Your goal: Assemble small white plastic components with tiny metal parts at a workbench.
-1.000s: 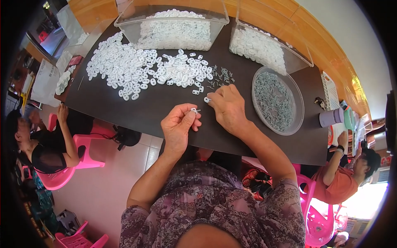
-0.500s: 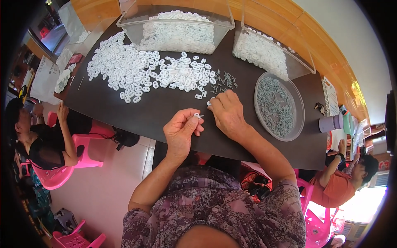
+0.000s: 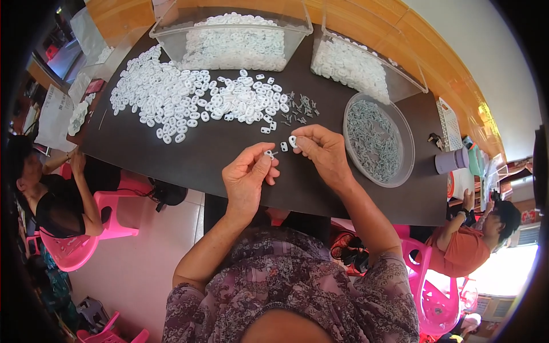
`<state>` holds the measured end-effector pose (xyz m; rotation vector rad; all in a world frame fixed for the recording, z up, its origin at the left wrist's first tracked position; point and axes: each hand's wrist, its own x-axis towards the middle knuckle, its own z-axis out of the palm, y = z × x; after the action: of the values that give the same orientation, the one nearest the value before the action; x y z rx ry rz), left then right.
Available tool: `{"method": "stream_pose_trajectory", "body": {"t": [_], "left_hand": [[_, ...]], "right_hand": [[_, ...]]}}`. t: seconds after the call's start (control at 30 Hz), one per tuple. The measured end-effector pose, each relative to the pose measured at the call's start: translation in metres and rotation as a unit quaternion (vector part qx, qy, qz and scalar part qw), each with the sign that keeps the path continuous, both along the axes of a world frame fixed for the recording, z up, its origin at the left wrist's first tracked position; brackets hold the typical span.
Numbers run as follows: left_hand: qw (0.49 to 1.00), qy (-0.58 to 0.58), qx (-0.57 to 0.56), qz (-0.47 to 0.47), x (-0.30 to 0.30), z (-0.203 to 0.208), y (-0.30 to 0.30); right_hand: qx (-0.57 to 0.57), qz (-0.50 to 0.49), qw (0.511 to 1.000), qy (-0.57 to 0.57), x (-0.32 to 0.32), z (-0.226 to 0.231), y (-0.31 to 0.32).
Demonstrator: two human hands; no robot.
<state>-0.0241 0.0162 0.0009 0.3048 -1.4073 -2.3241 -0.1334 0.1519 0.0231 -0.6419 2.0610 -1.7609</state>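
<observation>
Head view: pinches link [image 3: 269, 154] and rightward-pointing screw [image 3: 275, 152] in left hand [image 3: 247, 178], white oval [image 3: 293, 140], lengthwise outward, in right hand [image 3: 327, 154]; shows illegibly printed bag [image 3: 55, 121].

Looks like you're in a small, casual workshop, can't tell if it's inside a home. Ahead-left of the grip in your right hand [image 3: 325, 154], there's tons of white plastic pieces [image 3: 166, 91] on a dark table [image 3: 200, 157], more in a clear bin [image 3: 170, 50] beyond. Tub [image 3: 407, 143] of grey screws [image 3: 372, 134] right of that grip. Farther out left, someone [image 3: 63, 203] sits on a pink plastic chair [image 3: 68, 251], tiled floor [image 3: 160, 251] below.
</observation>
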Motion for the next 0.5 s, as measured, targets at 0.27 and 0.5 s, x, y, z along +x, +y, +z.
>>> {"method": "stream_pose_trajectory", "body": {"t": [0.27, 0.5], "left_hand": [[0.999, -0.013, 0.014, -0.026, 0.003, 0.013, 0.004], [0.998, -0.048, -0.031, -0.034, 0.010, 0.020, 0.007]], "right_hand": [[-0.056, 0.007, 0.994, -0.088, 0.015, 0.009, 0.002], [-0.089, 0.009, 0.993, -0.079, 0.025, 0.016, 0.000]]}}
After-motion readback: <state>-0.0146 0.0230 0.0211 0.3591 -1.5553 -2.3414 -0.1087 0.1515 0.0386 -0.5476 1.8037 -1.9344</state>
